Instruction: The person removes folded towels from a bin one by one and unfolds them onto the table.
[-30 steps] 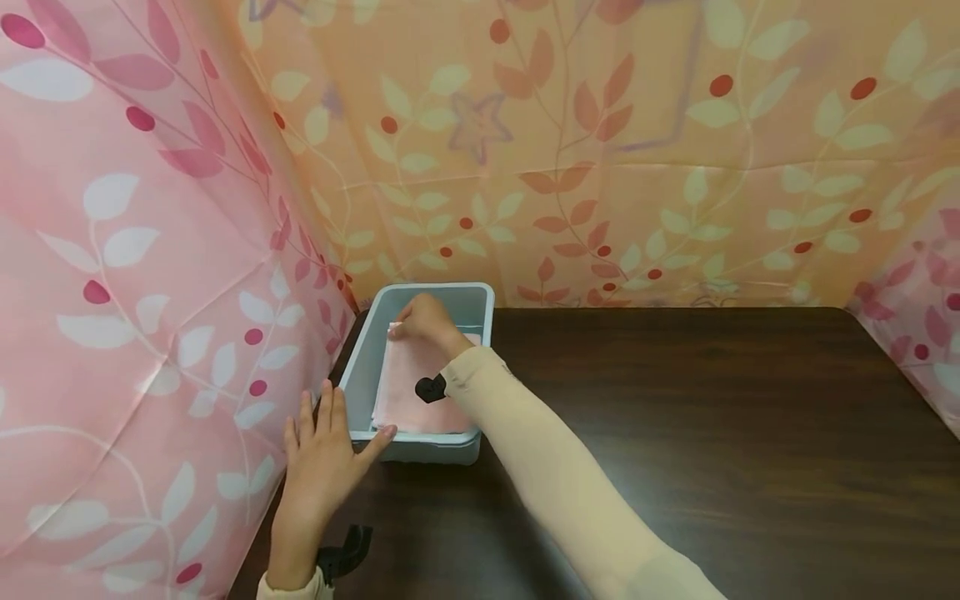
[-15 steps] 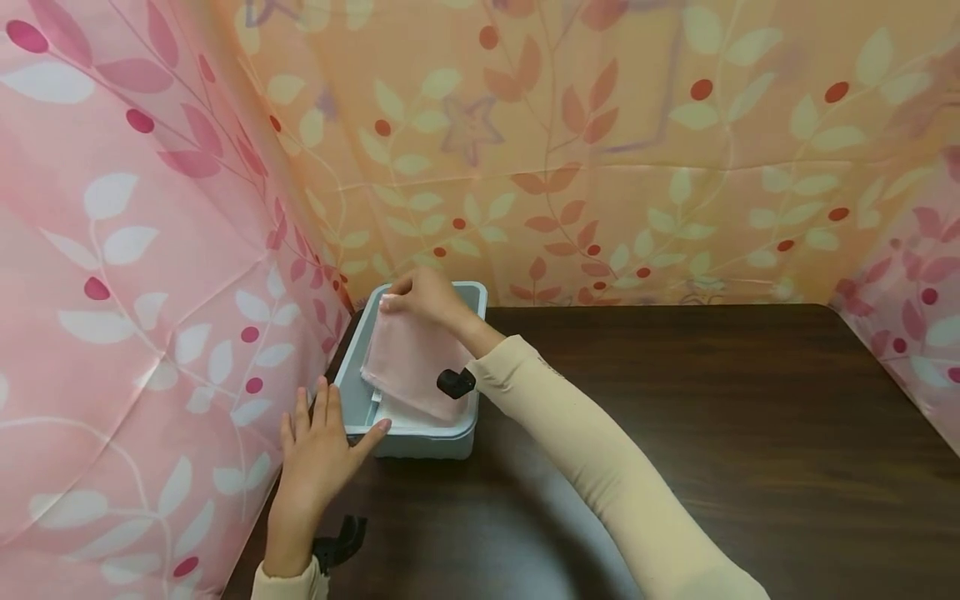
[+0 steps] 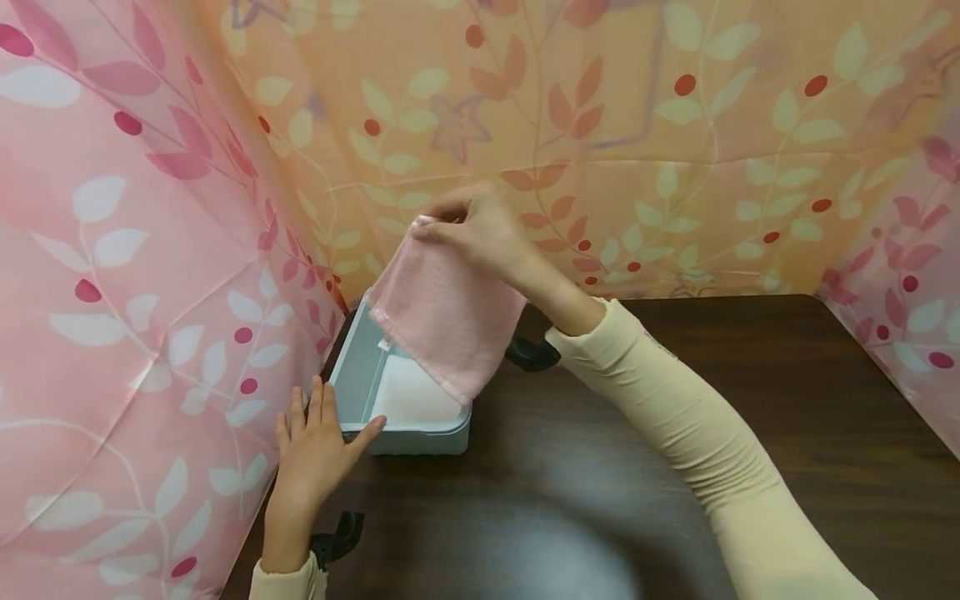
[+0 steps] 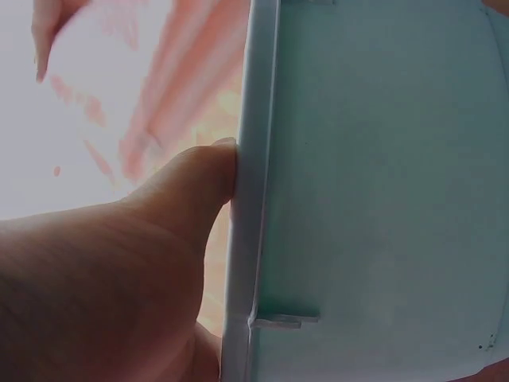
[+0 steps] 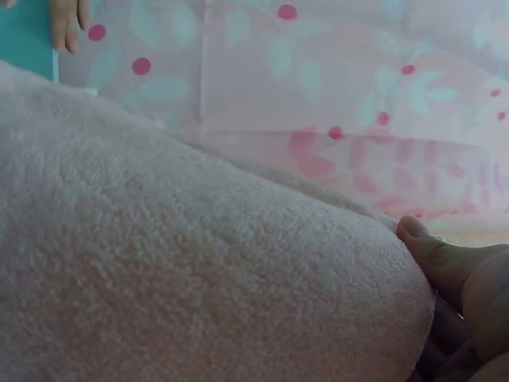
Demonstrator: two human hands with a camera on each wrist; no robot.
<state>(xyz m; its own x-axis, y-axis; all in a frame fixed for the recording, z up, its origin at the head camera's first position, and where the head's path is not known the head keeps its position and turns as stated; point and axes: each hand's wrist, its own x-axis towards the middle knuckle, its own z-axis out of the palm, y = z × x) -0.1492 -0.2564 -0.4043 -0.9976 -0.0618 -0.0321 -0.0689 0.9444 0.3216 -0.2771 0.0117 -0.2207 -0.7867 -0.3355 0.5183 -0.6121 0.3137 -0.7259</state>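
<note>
My right hand (image 3: pixel 487 233) pinches a small pink towel (image 3: pixel 450 312) by its upper corner, between thumb and fingers. Fuzzy pile shows on the towel (image 5: pixel 183 247) in the right wrist view. It hangs slanted over a light blue-grey plastic bin (image 3: pixel 423 444), covering the far part of it. At the bin's near left corner lies my left hand (image 3: pixel 311 458), fingers straight and spread. Its thumb (image 4: pixel 215 171) touches the bin's rim (image 4: pixel 254 151) in the left wrist view. On the bin's floor a flat white thing (image 3: pixel 416 396) shows below the towel.
The bin stands at the far left of a dark wooden table (image 3: pixel 675 433). A pink leaf-patterned curtain (image 3: pixel 142 292) runs close along the left side, and an orange one (image 3: pixel 600 150) hangs behind the table's back edge.
My right hand has lifted the pink towel up out of the bin and slightly right, uncovering the white thing beneath. The left hand has stayed at the bin's corner.
</note>
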